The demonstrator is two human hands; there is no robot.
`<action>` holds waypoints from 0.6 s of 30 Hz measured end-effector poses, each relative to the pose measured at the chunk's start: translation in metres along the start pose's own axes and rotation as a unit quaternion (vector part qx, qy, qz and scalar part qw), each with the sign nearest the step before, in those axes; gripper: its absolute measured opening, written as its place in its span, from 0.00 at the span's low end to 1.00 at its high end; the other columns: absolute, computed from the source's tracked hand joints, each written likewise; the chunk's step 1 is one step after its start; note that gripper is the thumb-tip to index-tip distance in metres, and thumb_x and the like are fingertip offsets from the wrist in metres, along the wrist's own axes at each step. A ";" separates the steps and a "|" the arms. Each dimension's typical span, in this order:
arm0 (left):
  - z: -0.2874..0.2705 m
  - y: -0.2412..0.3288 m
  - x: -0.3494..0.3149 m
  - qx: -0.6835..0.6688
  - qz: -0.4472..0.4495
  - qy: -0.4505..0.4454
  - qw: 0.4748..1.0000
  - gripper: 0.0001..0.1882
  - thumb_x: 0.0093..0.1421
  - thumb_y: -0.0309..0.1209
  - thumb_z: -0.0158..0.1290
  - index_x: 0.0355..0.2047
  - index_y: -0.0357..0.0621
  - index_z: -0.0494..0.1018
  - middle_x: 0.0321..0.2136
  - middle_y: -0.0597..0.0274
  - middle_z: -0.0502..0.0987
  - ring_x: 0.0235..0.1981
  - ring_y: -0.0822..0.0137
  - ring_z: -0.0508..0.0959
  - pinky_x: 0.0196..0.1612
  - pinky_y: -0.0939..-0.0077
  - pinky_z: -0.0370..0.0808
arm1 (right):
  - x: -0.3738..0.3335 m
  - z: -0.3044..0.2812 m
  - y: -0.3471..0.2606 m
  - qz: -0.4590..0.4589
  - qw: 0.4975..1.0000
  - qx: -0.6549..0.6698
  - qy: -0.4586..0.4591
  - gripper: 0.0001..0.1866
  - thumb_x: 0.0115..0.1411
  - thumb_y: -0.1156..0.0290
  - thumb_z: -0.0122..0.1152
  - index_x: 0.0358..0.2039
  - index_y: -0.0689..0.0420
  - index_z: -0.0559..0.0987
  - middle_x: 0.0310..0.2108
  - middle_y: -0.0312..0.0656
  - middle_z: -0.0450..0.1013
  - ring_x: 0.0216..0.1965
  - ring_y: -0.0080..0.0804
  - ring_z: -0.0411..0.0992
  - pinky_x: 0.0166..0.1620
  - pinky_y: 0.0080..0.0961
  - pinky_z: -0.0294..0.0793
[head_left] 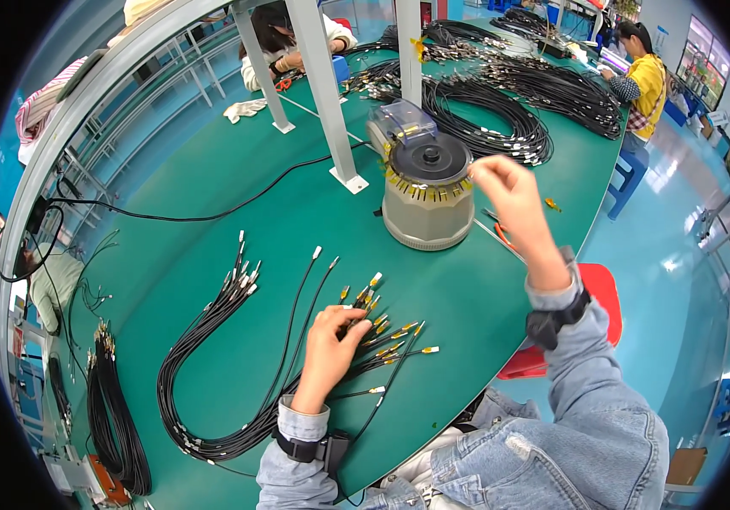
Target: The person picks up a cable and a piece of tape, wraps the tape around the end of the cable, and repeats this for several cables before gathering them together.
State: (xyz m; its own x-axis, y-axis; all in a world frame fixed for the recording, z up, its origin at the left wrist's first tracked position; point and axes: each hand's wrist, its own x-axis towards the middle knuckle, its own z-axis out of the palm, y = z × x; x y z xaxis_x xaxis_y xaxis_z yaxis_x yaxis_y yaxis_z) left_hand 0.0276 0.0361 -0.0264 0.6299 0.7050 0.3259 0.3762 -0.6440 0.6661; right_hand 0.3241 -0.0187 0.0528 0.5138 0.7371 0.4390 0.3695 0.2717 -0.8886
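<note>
My left hand (331,340) rests on the green table (237,178), fingers closed on a black cable end among a fan of black cables with yellow-taped tips (390,336). My right hand (514,200) is raised beside the round grey tape dispenser (427,200), its thumb and forefinger pinched at one of the yellow tape pieces around the dispenser's rim. A looped bundle of black cables with bare metal tips (212,340) lies left of my left hand.
Large coils of black cable (501,110) lie at the far side. Metal frame posts (331,102) stand on the table. Another cable bundle (114,408) hangs at the left edge. Two people work at the far end; a red stool (603,285) stands on my right.
</note>
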 end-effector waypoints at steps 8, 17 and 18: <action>-0.029 -0.024 0.026 0.026 -0.087 0.067 0.994 0.06 0.51 0.26 0.55 0.31 0.40 0.75 0.32 0.57 0.73 0.31 0.61 0.73 0.36 0.70 0.70 | 0.058 -0.037 0.027 0.227 0.962 -0.123 -0.086 0.12 0.53 0.61 0.60 0.28 0.58 0.78 0.27 0.31 0.71 0.31 0.17 0.64 0.36 0.17 0.61; -0.003 -0.067 0.048 0.233 -0.039 0.075 0.969 0.07 0.51 0.28 0.56 0.29 0.39 0.73 0.27 0.57 0.73 0.28 0.60 0.73 0.32 0.67 0.70 | 0.064 -0.038 0.013 0.183 0.974 -0.004 -0.130 0.09 0.54 0.63 0.59 0.26 0.55 0.76 0.27 0.30 0.70 0.30 0.17 0.62 0.36 0.16 0.58; -0.002 -0.068 0.049 0.228 -0.048 0.065 0.970 0.07 0.51 0.28 0.56 0.29 0.39 0.72 0.26 0.57 0.73 0.27 0.59 0.73 0.31 0.67 0.70 | 0.061 -0.036 0.006 0.161 0.979 0.058 -0.113 0.08 0.54 0.65 0.58 0.26 0.56 0.76 0.27 0.30 0.70 0.30 0.17 0.62 0.36 0.16 0.58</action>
State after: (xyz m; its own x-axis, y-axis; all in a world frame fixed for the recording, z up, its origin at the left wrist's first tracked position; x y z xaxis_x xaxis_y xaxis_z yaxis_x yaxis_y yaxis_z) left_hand 0.0314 0.1146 -0.0544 0.4962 0.7812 0.3789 0.7101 -0.6163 0.3405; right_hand 0.3858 0.0053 0.0789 0.3999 0.9105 0.1048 0.1186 0.0620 -0.9910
